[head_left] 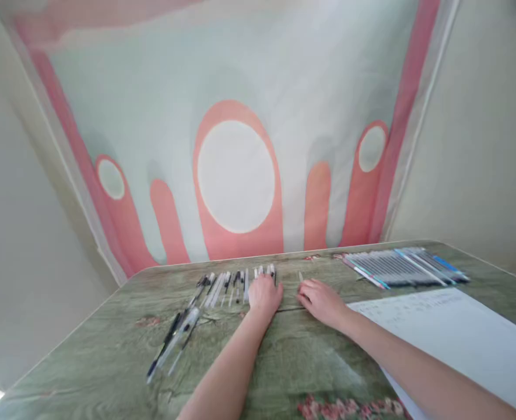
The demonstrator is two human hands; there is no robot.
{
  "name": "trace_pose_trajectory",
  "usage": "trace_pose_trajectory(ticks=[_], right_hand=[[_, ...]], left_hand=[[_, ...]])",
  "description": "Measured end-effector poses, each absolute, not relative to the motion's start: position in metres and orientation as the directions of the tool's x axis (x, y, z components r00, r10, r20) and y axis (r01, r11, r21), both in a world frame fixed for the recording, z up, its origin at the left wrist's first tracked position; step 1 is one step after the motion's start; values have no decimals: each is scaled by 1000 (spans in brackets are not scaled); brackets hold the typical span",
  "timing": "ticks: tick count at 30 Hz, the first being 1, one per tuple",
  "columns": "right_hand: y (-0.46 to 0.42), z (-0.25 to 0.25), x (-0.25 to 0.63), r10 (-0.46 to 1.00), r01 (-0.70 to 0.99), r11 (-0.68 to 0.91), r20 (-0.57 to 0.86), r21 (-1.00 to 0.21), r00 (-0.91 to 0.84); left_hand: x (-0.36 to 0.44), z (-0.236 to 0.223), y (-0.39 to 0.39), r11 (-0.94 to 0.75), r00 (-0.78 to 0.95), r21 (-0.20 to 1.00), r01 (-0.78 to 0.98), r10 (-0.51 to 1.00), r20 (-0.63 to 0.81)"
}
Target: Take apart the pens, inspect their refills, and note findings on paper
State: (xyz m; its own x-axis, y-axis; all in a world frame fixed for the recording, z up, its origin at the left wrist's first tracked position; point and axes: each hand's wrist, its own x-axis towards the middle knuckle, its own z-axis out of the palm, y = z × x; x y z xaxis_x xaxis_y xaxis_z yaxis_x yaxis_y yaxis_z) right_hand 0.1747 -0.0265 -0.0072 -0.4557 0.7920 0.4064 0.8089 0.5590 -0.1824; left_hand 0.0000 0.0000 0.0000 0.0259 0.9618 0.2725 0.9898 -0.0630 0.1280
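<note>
My left hand (pixel 264 294) lies palm down at the right end of a row of pen parts (pixel 218 289). Its thumb is apart from its fingers, and the fingertips reach over white and dark pieces. The row holds clear barrels, dark caps and thin refills side by side. Just across a bare strip of table, my right hand (pixel 319 300) rests with bent, closed fingers. A thin pale pen piece (pixel 300 276) sticks out past its fingertips; the rest is hidden. Further left lies a loose pile of pen parts (pixel 177 338), clear and black, pointing toward me.
At the right back lies a wide flat row of pens (pixel 398 267), with several blue, pink and white ones. A white sheet (pixel 455 326) with faint writing lies under my right forearm. The wood-patterned table (pixel 109 350) meets a pink and pale printed backdrop (pixel 240 245).
</note>
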Motion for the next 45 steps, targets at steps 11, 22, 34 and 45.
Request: trace_pose_trajectory(ticks=[11, 22, 34, 45], right_hand=[[-23, -11, 193, 867, 835, 455, 366, -308, -338], [-15, -16, 202, 927, 893, 294, 329, -342, -179], [-2, -11, 222, 986, 744, -12, 114, -668, 118], [25, -35, 236, 982, -123, 99, 77, -987, 170]], left_hand=[[17, 8, -10, -27, 19, 105, 994, 997, 81], [32, 28, -27, -69, 72, 87, 994, 997, -29], [37, 13, -24, -240, 199, 249, 938, 963, 179], [40, 6, -26, -451, 356, 314, 836, 880, 315]])
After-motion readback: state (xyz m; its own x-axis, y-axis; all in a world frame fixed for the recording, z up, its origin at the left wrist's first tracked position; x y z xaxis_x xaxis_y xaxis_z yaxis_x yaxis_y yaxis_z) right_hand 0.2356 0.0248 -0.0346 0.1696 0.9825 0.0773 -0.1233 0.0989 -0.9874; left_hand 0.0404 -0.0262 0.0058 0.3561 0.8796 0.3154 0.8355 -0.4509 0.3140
